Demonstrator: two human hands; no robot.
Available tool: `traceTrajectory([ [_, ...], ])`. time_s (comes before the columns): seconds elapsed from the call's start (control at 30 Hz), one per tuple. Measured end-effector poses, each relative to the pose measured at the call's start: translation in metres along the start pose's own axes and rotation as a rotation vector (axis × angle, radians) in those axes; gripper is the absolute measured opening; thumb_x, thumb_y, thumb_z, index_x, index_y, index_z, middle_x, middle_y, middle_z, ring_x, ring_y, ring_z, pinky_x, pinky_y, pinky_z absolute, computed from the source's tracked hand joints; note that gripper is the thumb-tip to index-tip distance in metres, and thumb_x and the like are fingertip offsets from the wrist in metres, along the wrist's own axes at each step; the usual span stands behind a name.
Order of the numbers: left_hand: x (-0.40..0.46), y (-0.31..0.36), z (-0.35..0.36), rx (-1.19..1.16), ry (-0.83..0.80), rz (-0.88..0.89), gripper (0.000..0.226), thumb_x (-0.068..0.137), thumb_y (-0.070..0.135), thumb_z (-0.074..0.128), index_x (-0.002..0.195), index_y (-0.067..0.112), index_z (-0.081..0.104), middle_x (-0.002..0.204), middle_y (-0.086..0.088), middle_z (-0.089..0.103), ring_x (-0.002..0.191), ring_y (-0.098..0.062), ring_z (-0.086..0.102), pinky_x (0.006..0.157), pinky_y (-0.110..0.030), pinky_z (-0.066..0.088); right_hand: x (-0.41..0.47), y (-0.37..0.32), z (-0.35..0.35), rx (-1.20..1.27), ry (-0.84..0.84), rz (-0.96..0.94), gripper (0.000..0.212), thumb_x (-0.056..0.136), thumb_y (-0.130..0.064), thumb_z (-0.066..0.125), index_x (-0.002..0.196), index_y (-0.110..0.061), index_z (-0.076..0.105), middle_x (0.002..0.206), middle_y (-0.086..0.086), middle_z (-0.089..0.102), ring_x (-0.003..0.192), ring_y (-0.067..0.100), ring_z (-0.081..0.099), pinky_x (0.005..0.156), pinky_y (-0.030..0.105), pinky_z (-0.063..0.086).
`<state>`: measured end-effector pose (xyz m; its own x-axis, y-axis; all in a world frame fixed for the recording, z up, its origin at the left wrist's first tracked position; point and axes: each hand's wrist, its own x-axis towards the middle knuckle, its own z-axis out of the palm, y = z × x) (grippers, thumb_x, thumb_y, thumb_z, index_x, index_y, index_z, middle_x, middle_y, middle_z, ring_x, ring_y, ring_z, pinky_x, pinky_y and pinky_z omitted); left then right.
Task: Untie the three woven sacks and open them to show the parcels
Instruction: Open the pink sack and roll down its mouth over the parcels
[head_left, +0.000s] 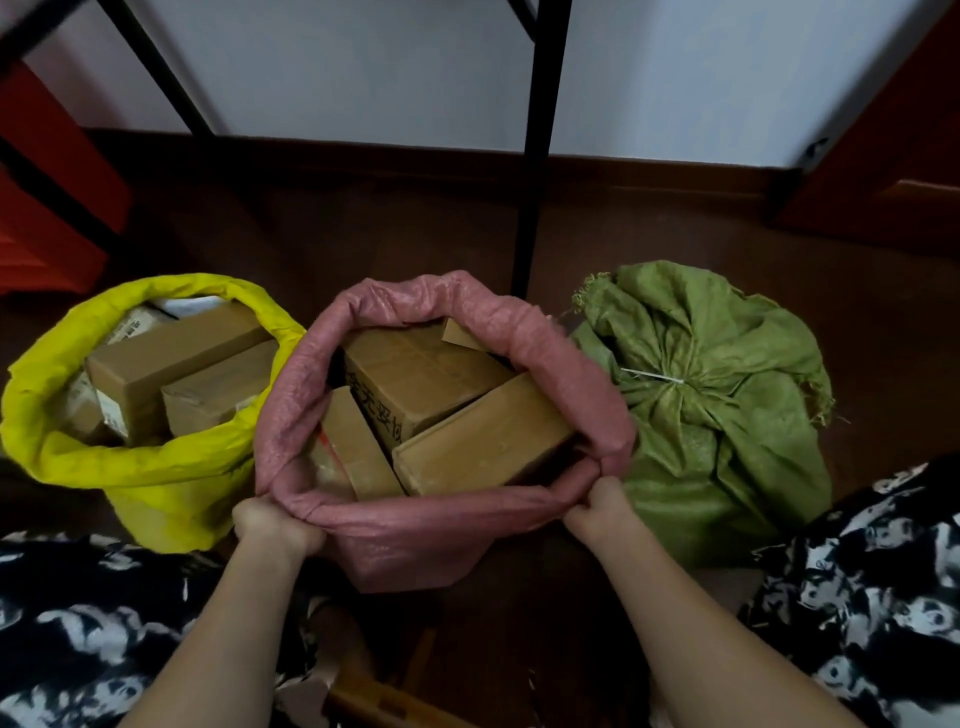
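Note:
Three woven sacks stand in a row on the dark floor. The yellow sack (140, 467) on the left is open with its rim rolled down, and brown cardboard parcels (176, 364) show inside. The pink sack (415, 530) in the middle is open too, holding several cardboard boxes (431, 384). My left hand (275, 525) grips the pink sack's rolled rim at its near left corner. My right hand (597, 509) grips the same rim at its near right. The green sack (727, 415) on the right is bunched shut with a white tie (654, 376).
A black metal leg (535, 156) stands just behind the pink sack, and slanted black bars (156, 67) cross the upper left. A white wall with a dark skirting runs along the back. Red furniture (47, 208) flanks both sides. My patterned black-and-white clothing fills the lower corners.

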<state>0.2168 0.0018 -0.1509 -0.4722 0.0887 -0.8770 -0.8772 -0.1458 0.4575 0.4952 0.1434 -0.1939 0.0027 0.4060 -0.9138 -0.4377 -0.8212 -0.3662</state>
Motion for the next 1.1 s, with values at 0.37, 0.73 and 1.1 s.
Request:
traceTrajectory([
  [0.37,-0.015,-0.026,-0.002,0.679,0.373,0.632,0.095,0.07,0.047,0.077,0.138,0.004,0.026,0.141,-0.021,0.031,0.124,-0.038,0.042,0.102,-0.042,0.038,-0.002,0.013,0.029,-0.012,0.058,-0.199,0.046,0.081,-0.029,0.043,0.115,-0.006,0.064,0.127,0.017,0.059,0.119,0.032,0.053,0.104,0.038,0.041],
  [0.73,-0.04,-0.039,0.0,1.01,0.476,0.621,0.078,0.078,0.021,0.077,0.132,-0.005,0.028,0.138,-0.029,0.036,0.124,-0.048,0.043,0.1,-0.049,0.038,-0.027,0.014,0.027,-0.985,0.503,-0.714,0.074,0.08,-0.024,0.073,0.136,-0.007,0.027,0.135,0.021,0.032,0.122,0.04,0.036,0.097,0.042,0.036],
  [1.1,-0.022,-0.028,0.007,0.399,0.427,0.38,0.039,0.095,0.009,0.04,0.131,0.003,0.052,0.131,-0.013,0.055,0.097,-0.021,0.053,0.079,-0.025,0.04,0.008,-0.005,0.013,-0.263,0.339,-0.466,0.04,0.085,0.009,0.039,0.118,0.001,0.06,0.1,0.009,0.059,0.089,0.022,0.054,0.084,0.031,0.045],
])
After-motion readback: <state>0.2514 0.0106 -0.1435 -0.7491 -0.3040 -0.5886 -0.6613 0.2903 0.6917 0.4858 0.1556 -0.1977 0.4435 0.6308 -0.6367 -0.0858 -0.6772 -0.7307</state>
